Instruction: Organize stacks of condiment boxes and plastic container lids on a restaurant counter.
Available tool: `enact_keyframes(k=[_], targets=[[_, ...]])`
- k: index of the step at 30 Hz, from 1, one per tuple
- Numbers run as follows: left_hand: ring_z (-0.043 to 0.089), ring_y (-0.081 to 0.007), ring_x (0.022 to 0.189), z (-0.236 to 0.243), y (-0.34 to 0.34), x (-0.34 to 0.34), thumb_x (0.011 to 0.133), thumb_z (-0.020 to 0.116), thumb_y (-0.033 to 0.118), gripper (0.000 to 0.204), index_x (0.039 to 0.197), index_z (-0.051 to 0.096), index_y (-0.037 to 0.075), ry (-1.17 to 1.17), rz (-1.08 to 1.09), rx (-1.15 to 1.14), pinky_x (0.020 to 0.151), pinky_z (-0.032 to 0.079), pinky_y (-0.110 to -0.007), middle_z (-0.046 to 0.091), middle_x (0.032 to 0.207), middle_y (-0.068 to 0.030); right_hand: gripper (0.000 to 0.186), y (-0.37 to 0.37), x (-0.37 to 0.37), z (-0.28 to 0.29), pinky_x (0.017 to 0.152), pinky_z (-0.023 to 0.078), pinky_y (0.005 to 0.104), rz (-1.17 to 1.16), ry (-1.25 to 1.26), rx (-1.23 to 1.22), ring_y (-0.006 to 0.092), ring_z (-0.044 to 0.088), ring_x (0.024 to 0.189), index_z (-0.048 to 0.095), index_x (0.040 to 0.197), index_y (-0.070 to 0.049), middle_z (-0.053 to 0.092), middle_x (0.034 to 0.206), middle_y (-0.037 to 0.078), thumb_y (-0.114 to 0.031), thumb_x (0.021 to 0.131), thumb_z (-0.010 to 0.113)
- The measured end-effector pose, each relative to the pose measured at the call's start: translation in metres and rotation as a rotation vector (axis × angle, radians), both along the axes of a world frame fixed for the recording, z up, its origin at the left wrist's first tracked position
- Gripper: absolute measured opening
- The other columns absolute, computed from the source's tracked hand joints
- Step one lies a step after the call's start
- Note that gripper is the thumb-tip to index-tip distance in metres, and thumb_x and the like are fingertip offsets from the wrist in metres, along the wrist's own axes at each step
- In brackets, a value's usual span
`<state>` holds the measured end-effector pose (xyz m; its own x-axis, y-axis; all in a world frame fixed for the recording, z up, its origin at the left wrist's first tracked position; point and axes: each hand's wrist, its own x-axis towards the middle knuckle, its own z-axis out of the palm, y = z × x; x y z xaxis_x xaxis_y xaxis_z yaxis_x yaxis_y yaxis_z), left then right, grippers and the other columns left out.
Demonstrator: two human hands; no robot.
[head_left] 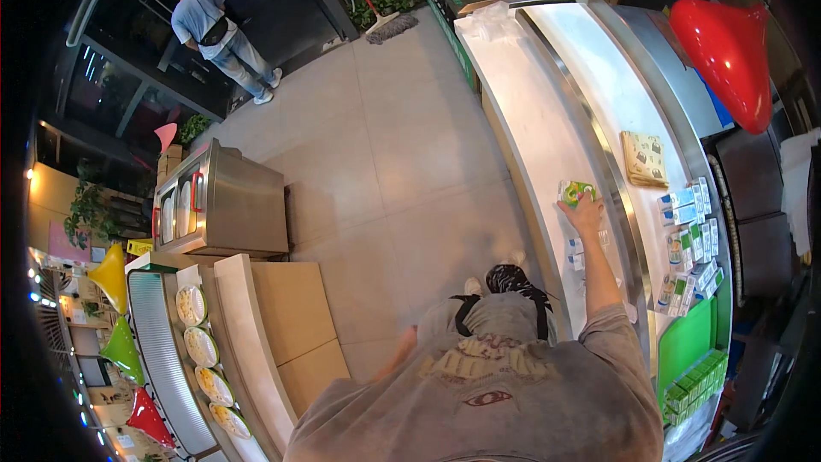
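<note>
The right hand (584, 213) grips a small green printed pack (576, 192) over the long white counter (534, 111); a silver metal strip (609, 158) separates it from brown patterned paper bags (644, 159) and small white-and-blue cartons (680, 203). The left hand's (408, 343) grip cannot be told.

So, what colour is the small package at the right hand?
Mostly green; the package shows in the head view.

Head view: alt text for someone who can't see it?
Right hand holding a small green pack at a long pale counter. Further right are small cartons and a brown stack. Four filled bowls stand in a row at lower left; another person stands at upper left.
</note>
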<state>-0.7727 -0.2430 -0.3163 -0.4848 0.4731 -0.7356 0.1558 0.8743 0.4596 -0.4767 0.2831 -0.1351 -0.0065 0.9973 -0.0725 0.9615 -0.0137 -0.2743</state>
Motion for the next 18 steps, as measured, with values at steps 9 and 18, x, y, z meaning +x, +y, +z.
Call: enact_keyframes(k=[9, 18], targets=[[0.070, -0.0272, 0.094, 0.077, 0.135, -0.033, 0.083, 0.063, 0.037, 0.044, 0.108, 0.072, 0.002, 0.041, -0.086, -0.060, 0.079, 0.054, -0.038, 0.072, 0.103, -0.0192, 0.086, 0.014, -0.001, -0.016, 0.094, 0.046, 0.0508, -0.003, -0.063, -0.086, 0.0468, 0.050, 0.115, 0.051, 0.123, -0.001, 0.045, 0.126, 0.036, -0.053, 0.062, 0.082], [0.070, -0.0341, 0.091, -0.011, 0.170, -0.175, 0.081, 0.060, 0.030, 0.035, 0.102, 0.073, 0.006, 0.160, -0.794, 0.151, 0.079, 0.055, -0.040, 0.070, 0.097, -0.0212, 0.041, -0.043, 0.058, 0.100, 0.087, 0.051, 0.0393, -0.051, 0.743, -0.032, 0.0311, 0.060, 0.101, 0.061, 0.091, -0.006, 0.058, 0.109, 0.015, -0.031, 0.069, 0.084]])
